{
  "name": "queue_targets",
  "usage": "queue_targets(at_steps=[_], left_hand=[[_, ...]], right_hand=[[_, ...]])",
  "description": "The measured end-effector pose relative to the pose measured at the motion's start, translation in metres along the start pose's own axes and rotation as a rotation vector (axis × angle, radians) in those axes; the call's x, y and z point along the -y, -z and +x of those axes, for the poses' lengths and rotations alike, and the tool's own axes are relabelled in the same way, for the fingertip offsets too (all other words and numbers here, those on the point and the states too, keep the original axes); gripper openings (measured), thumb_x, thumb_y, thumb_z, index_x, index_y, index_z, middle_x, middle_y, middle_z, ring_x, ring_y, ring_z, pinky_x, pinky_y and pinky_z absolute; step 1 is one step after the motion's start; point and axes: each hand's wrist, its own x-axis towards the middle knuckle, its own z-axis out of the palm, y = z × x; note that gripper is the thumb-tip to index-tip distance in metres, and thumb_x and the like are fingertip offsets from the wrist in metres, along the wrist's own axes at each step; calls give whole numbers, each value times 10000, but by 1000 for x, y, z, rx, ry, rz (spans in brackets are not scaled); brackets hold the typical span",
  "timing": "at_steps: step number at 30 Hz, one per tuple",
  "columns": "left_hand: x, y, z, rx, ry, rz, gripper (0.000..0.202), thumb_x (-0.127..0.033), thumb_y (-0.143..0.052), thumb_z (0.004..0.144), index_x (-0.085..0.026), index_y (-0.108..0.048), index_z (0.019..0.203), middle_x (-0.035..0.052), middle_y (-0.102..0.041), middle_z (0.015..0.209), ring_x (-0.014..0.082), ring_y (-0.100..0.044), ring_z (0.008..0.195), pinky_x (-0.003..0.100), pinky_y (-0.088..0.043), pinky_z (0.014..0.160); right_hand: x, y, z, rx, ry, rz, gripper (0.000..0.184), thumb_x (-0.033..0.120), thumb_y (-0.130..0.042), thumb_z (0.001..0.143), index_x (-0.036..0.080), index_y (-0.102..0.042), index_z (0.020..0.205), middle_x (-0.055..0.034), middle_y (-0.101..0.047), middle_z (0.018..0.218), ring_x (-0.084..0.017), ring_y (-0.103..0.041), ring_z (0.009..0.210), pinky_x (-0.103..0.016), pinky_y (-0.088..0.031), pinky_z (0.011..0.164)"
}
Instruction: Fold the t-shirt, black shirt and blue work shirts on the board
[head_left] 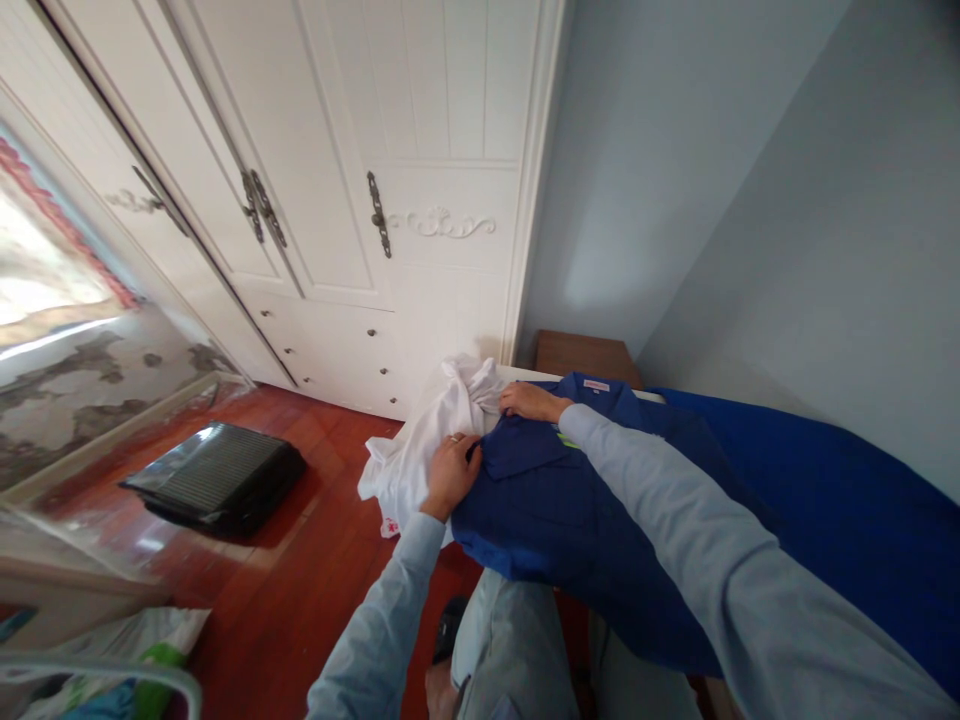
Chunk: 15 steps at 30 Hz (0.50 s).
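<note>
A blue shirt [555, 500] lies spread on a bed covered in blue cloth [862, 510]. My left hand [450, 472] grips the shirt's left edge, fingers curled over the cloth, a ring on one finger. My right hand [531, 401] rests near the collar with its fingers closed on the fabric. A crumpled white garment [427, 430] lies bunched just left of both hands, hanging over the bed's edge.
A white wardrobe [337, 180] with dark handles stands behind. A black flat case [217, 478] lies on the red wooden floor [300, 590]. A small wooden stand [585, 355] sits in the corner by the grey wall. Bags [112, 660] lie at the lower left.
</note>
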Motion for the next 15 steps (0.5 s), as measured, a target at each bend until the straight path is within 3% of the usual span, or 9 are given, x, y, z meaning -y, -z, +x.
queue_targets(at_steps=[7,11,15], left_hand=[[9,-7,-2,-70,41,-146,228,-221,-524,954,-195,-713,1078,73,-745,1028,239,-681,991,380,-542,933],[12,-11,-2,-92,109,-158,275,-222,-528,952,-184,-668,1186,77,-744,1021,241,-694,965,388,-555,903],[10,-7,-1,-49,36,-111,312,-173,-493,948,-207,-692,1186,72,-740,1045,243,-680,1018,394,-536,951]], right_hand=[[-4,-7,4,-134,-58,30,271,154,-525,966,180,-774,862,-79,-746,880,-220,-644,894,-345,-460,879],[-5,-17,6,-154,-95,19,237,135,-550,954,166,-750,831,-79,-737,855,-210,-641,850,-334,-456,857],[-3,-24,6,-202,-125,55,252,134,-528,965,154,-736,824,-91,-736,864,-216,-646,849,-341,-468,849]])
